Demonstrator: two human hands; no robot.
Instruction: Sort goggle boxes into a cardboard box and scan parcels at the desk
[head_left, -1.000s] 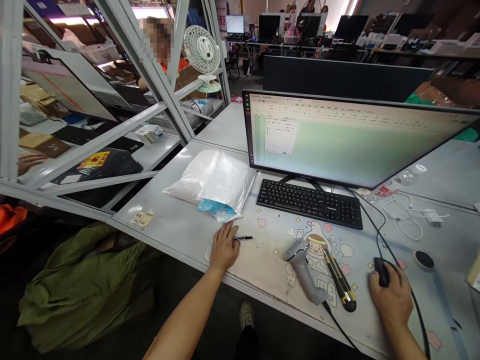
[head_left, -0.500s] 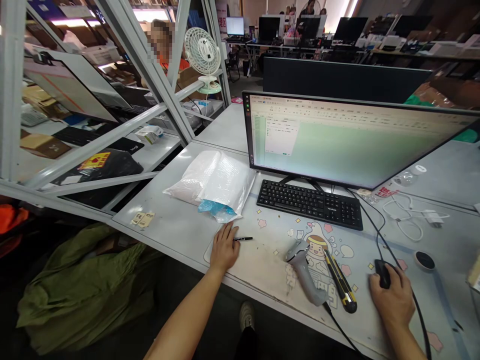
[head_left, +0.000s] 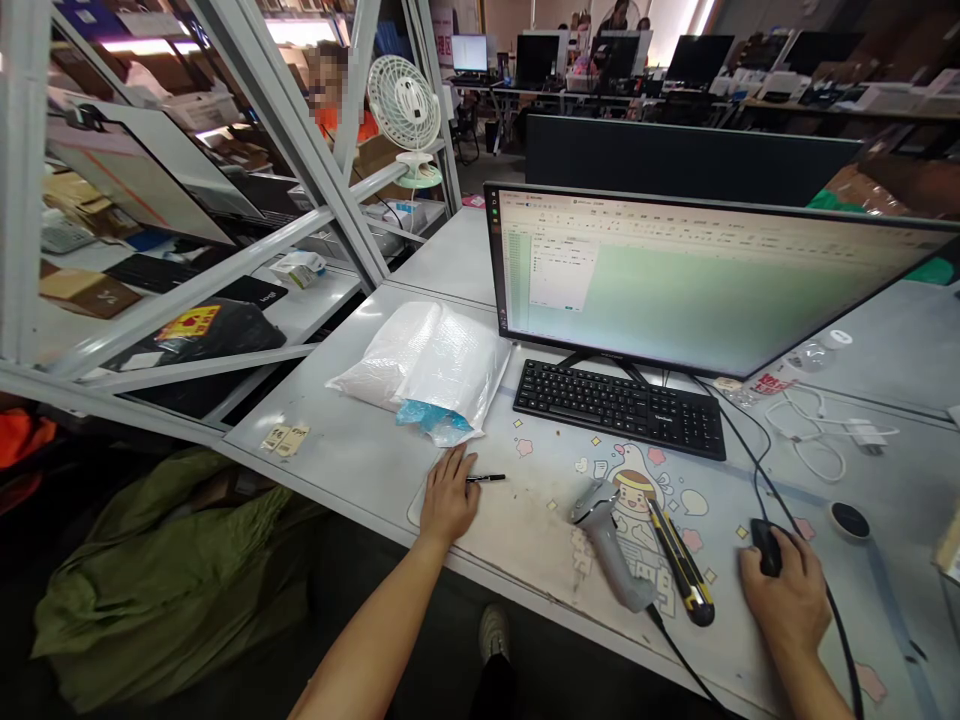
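Note:
My left hand (head_left: pixel 448 497) rests palm down at the front of the desk mat, its fingers pointing towards the plastic bags. A dark pen (head_left: pixel 491 477) sticks out to the right between its thumb and index finger; the rest of the pen is hidden. At the right, my right hand (head_left: pixel 791 590) is wrapped over a black computer mouse (head_left: pixel 765 548). Between my hands lie a grey barcode scanner (head_left: pixel 615 550) and a yellow-and-black utility knife (head_left: pixel 681 565). Just beyond my left fingers sits a white bubble mailer (head_left: pixel 457 365) with blue material showing at its mouth.
A monitor (head_left: pixel 675 280) stands behind a black keyboard (head_left: pixel 619 405). White charging cables (head_left: pixel 814 430) and a small round dark-topped object (head_left: pixel 850 520) lie at the right. A metal frame (head_left: pixel 300 150) borders the desk's left side, with a fan (head_left: pixel 405 100) and a person beyond it.
Both hands stay in the same place, and the things on the desk have not moved. Beyond the frame, the person's head has shifted slightly.

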